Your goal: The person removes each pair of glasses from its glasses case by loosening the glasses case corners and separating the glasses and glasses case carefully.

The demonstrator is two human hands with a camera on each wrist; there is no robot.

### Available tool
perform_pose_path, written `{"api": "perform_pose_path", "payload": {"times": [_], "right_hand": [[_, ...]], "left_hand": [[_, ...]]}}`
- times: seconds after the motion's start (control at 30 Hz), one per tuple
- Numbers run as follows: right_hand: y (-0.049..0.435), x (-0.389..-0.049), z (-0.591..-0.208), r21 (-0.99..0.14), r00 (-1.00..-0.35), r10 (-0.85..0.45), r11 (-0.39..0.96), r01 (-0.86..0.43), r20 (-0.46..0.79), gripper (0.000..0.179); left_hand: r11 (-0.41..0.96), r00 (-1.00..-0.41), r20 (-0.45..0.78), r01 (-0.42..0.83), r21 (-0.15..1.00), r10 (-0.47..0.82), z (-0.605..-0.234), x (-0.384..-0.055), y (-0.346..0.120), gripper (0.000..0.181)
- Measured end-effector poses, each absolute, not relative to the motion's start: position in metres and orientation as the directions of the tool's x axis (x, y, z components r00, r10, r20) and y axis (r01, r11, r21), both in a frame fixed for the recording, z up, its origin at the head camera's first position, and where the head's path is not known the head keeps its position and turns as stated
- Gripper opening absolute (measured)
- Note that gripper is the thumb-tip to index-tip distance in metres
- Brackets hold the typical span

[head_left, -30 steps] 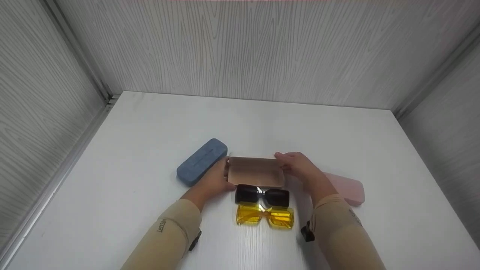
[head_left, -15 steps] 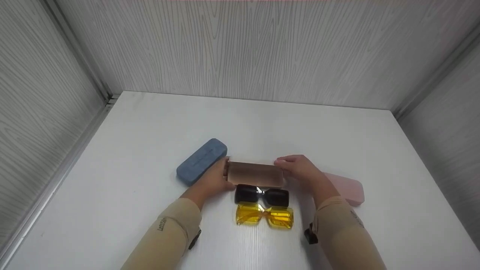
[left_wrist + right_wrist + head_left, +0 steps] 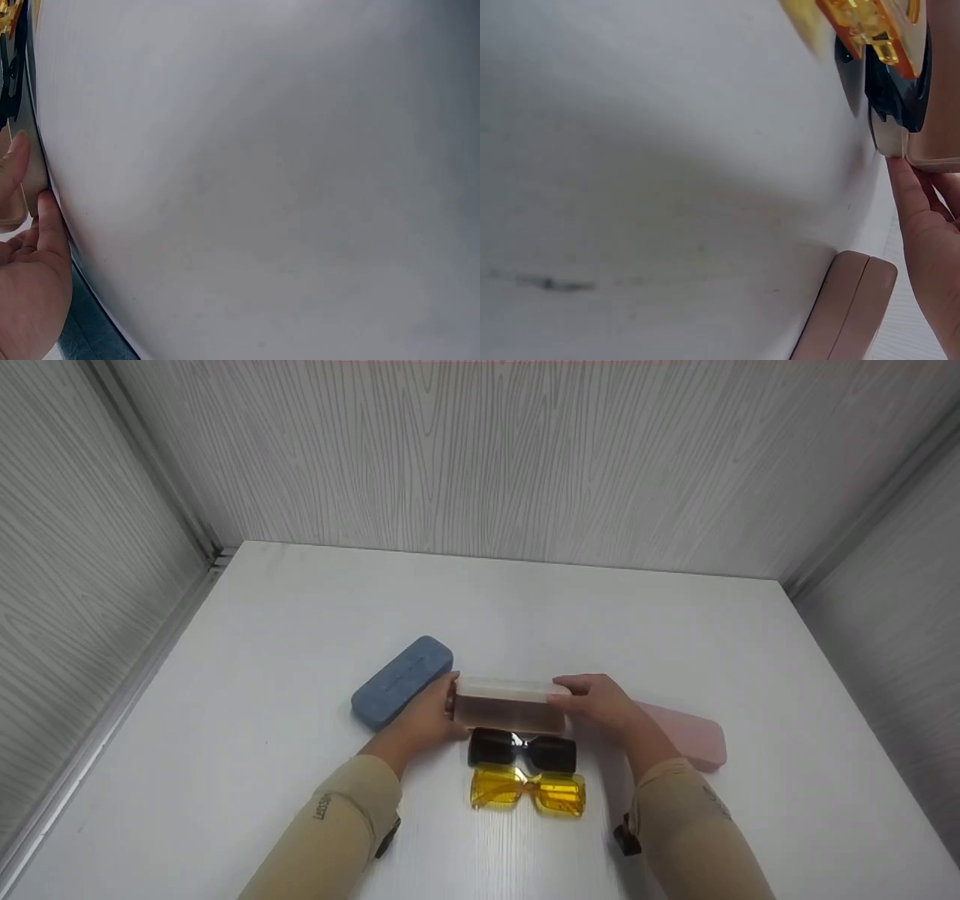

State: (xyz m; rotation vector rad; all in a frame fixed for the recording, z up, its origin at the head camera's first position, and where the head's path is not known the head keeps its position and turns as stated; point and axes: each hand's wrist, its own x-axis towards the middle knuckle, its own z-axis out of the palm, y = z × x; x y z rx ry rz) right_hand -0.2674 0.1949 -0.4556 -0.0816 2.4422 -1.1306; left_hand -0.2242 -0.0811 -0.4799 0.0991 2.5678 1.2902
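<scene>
lid (image 3: 506, 688) tipped lower on one beige case (image 3: 510, 716), two hands (image 3: 424, 716) (image 3: 602, 703) pinching its ends, two sunglasses (image 3: 555, 754) (image 3: 495, 786), two other cases (image 3: 403, 682) (image 3: 694, 737)

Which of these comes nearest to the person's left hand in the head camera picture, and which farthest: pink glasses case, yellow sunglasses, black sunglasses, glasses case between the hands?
1. Glasses case between the hands: held by the left hand.
2. Black sunglasses: just on that case's near side.
3. Yellow sunglasses: closer to the person's body.
4. Pink glasses case: off to the right.
</scene>
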Motion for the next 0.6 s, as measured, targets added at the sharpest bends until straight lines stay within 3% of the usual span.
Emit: {"api": "perform_pose_path", "payload": {"times": [0.6], "right_hand": [[0.192,-0.26,-0.468,-0.749,-0.922,-0.257,0.661,0.052,-0.29,0.079]], "left_hand": [[0.597,-0.959,-0.218,-0.07,0.8,0.18,-0.481,-0.227,-0.083,0.095]]}}
